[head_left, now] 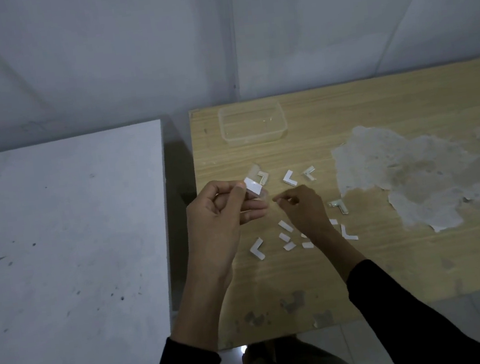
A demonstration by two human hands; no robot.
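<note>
My left hand (pixel 221 211) is raised above the wooden table (pixel 364 272) and pinches a small white L-shaped corner piece (pixel 254 186) between thumb and fingertips. My right hand (pixel 302 207) hovers just to its right, thumb and forefinger pinched together near the piece; whether something thin sits between them I cannot tell. Several more white L-shaped pieces lie on the table, such as one (pixel 289 178) behind the hands and one (pixel 257 248) in front. A metallic L-shaped piece (pixel 338 206) lies right of my right hand.
A clear plastic container (pixel 252 123) stands at the table's back left. A large patch of torn veneer (pixel 407 179) spreads over the right side. A grey-white surface (pixel 68 248) sits to the left, across a dark gap. White walls stand behind.
</note>
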